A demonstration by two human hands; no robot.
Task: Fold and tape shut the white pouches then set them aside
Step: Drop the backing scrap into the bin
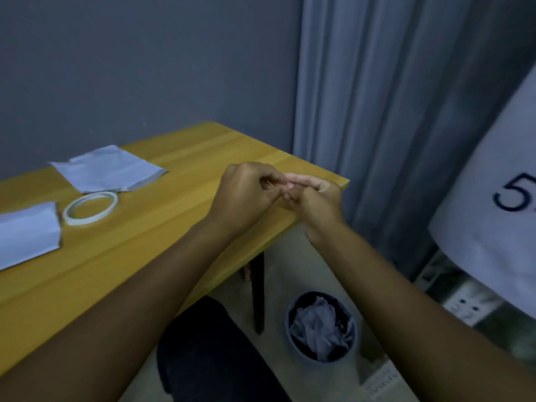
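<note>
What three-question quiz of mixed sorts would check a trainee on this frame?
1. True or false: the white ring-shaped tape roll lies flat on the yellow wooden table, between the two white pouches.
2. Which hand is nearer the table's right edge? A) left hand B) right hand
3. Fill in: the round grey bin on the floor holds crumpled ____ material.

Key: 1 true: the far flat white pouch lies behind the roll and the near white pouch at the left edge. 2 B. 3 pale grey-white.
</note>
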